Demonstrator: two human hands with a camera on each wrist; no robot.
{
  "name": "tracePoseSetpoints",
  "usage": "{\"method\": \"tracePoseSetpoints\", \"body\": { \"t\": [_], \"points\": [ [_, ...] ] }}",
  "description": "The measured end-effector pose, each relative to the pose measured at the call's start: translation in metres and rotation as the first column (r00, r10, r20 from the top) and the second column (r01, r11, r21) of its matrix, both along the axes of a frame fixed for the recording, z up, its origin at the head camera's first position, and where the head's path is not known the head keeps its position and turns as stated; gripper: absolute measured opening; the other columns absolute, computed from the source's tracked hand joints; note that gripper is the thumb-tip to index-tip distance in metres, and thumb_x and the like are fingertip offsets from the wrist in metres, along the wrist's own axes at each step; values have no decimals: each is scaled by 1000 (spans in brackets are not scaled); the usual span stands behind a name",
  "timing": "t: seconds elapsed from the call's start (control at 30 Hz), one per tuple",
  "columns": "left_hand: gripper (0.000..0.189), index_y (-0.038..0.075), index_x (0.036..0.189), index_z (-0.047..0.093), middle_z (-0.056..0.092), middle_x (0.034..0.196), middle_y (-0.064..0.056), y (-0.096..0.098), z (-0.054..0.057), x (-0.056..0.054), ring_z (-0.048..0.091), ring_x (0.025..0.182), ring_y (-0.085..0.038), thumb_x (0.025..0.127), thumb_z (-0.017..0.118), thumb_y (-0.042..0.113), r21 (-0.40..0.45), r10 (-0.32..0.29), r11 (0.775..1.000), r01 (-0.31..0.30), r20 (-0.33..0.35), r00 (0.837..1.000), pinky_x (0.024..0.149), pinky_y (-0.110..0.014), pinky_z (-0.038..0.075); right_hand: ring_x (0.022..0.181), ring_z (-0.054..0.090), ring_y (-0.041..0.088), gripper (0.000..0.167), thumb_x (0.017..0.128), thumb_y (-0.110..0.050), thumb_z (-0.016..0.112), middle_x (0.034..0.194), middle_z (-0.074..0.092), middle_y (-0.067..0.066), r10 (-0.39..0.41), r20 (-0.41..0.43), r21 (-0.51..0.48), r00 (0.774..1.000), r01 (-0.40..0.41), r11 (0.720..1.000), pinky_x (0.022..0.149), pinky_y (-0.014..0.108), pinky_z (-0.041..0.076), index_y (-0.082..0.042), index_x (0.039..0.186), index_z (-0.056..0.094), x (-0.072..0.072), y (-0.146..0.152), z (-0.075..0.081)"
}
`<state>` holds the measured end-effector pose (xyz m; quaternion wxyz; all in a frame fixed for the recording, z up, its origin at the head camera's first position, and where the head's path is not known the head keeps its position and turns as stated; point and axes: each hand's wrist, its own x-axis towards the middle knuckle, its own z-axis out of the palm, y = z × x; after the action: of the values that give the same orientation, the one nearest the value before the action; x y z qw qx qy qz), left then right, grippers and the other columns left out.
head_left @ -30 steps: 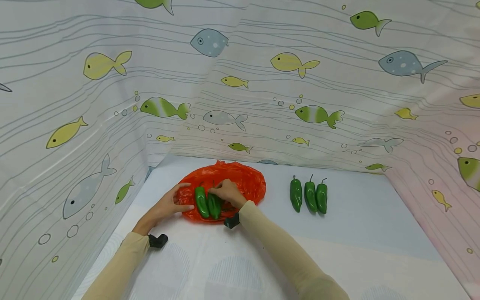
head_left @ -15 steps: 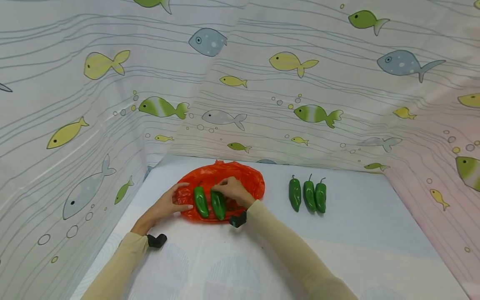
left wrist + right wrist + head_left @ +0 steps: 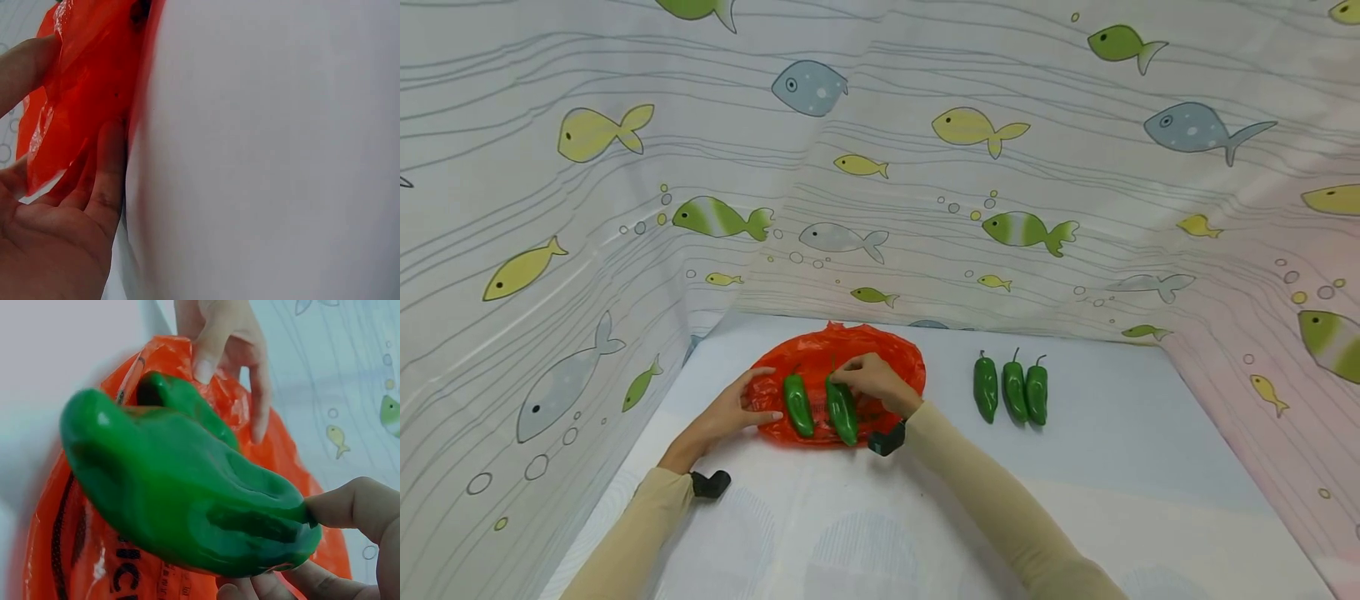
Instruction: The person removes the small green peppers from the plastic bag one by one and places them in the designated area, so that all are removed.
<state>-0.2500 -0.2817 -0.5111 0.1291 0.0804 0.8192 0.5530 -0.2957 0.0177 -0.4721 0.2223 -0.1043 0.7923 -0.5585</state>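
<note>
A red plastic bag (image 3: 898, 354) with dark print lies flat on the table. My right hand (image 3: 880, 383) pinches a green chili pepper (image 3: 187, 481) near its stem end, thumb on one side and fingers on the other. This pepper tilts over the bag, its tip toward me. Left of it, another green pepper (image 3: 799, 407) rests on the bag. At the bag's left edge my left hand (image 3: 726, 412) keeps thumb and fingers spread apart. In the left wrist view, the fingers (image 3: 110, 165) touch the red plastic; some fingertips are hidden behind it.
To the right of the bag, three green peppers (image 3: 1013, 392) lie side by side on the white table (image 3: 1112, 467). A fish-patterned curtain (image 3: 917, 192) closes off the back and both sides. Each wrist carries a small black camera (image 3: 887, 439).
My right hand has moved a little right with the pepper, widening the gap to the pepper on the left. The left hand stays at the bag's edge.
</note>
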Motion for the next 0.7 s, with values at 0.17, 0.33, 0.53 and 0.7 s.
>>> {"method": "tracePoseSetpoints", "body": {
  "t": [0.17, 0.33, 0.53, 0.7],
  "points": [
    [85, 20, 155, 36, 40, 153, -20, -1, -1, 1, 52, 129, -38, 86, 86, 24, -7, -5, 1000, 5, -7, 1000, 101, -43, 51, 86, 65, 21, 24, 96, -30, 73, 99, 72, 5, 8, -22, 3, 1000, -8, 1000, 81, 42, 60, -9, 107, 76, 4, 6, 7],
    [84, 16, 156, 35, 39, 153, -22, 0, -1, 1, 52, 130, -38, 87, 84, 21, 9, -20, 1000, 20, -21, 1000, 98, -37, 51, 90, 64, 21, 24, 96, -30, 74, 101, 72, 4, 14, -44, 6, 999, -14, 1000, 75, 36, 59, -11, 109, 77, 5, 14, 10],
    [84, 14, 156, 35, 39, 153, -24, -1, -3, 0, 52, 129, -39, 88, 84, 18, 24, -28, 999, 28, -26, 999, 95, -33, 53, 88, 66, 21, 26, 95, -32, 74, 103, 72, 4, 18, -57, 9, 998, -18, 1000, 70, 36, 60, -12, 111, 75, 5, 26, 14],
    [85, 17, 156, 35, 39, 154, -22, -1, -4, -2, 52, 129, -38, 87, 85, 20, 9, -17, 1000, 17, -22, 1000, 97, -36, 52, 90, 67, 23, 29, 95, -32, 75, 107, 71, 5, -4, -50, -5, 999, 3, 1000, 74, 41, 61, -11, 115, 74, 4, 35, 17]
  ]
}}
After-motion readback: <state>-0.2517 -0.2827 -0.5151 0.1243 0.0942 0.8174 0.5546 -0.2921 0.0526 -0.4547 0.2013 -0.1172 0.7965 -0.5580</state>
